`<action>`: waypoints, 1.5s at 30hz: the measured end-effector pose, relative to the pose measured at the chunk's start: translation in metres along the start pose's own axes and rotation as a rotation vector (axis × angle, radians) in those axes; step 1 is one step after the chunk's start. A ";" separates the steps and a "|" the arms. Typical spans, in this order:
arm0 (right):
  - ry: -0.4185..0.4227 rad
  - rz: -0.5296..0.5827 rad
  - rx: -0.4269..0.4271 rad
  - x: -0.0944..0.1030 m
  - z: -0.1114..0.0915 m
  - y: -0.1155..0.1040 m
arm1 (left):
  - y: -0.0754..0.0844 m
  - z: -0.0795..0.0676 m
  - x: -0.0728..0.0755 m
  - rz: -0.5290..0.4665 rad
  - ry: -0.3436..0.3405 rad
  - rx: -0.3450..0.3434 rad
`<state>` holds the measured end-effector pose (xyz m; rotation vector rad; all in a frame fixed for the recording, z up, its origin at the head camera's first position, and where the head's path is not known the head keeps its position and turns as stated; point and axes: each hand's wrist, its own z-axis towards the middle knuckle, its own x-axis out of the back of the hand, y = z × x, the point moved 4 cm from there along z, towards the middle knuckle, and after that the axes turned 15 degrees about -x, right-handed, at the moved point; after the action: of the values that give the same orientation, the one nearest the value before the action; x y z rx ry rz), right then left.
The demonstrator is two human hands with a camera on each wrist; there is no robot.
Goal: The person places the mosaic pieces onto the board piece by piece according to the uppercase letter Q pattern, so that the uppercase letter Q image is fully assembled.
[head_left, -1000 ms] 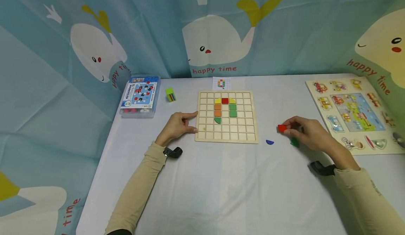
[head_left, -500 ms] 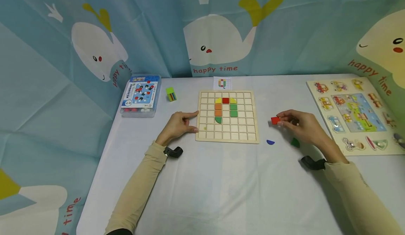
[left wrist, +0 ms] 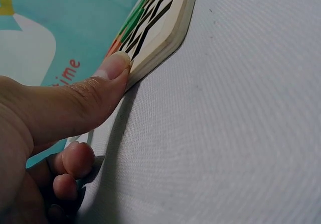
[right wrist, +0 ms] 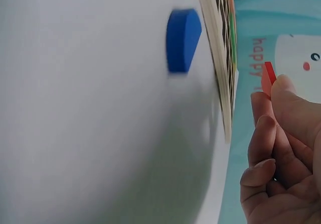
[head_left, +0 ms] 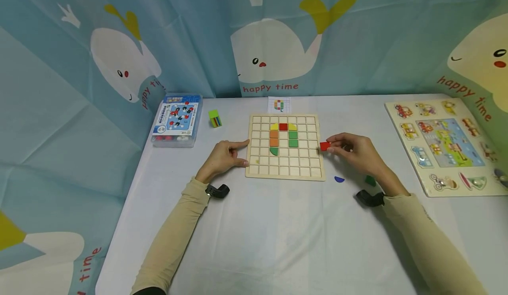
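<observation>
My right hand point(head_left: 354, 151) pinches a red square tile point(head_left: 325, 146) between thumb and fingertips at the right edge of the wooden grid board point(head_left: 307, 171). In the right wrist view the red tile point(right wrist: 269, 79) stands tilted in the grip. My left hand point(head_left: 223, 159) touches the board's left edge with its outstretched index finger and thumb, the other fingers folded; the left wrist view shows the thumb point(left wrist: 90, 96) against the board's side. Set in the grid are a red square point(head_left: 283, 127), yellow quarter pieces, orange squares point(head_left: 274, 138), green squares point(head_left: 293, 139) and a green quarter piece point(head_left: 274, 151).
A blue half-round piece point(head_left: 339, 179) and a green piece point(head_left: 370, 180) lie right of the board. Behind it is a pattern card point(head_left: 279, 105). A plastic case point(head_left: 176, 121) and small striped block point(head_left: 214, 118) stand left; a picture puzzle point(head_left: 444, 149) lies far right.
My right hand has carried the red tile leftward from beside the green piece to the board's right edge. The left hand has stayed in place on the board.
</observation>
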<state>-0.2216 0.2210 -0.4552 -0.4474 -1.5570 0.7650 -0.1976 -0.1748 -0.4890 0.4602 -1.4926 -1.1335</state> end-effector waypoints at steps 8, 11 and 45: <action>-0.057 0.039 -0.011 -0.020 0.011 -0.019 | 0.001 -0.001 0.001 -0.008 0.007 0.007; -0.084 0.068 -0.016 -0.026 0.013 -0.025 | 0.000 -0.001 0.002 -0.011 0.007 0.011; -0.243 0.078 0.048 -0.070 0.032 -0.059 | 0.001 0.000 0.000 -0.003 0.006 0.001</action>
<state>-0.2344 0.1251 -0.4639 -0.3922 -1.7502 0.9428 -0.1971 -0.1744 -0.4886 0.4660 -1.4872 -1.1328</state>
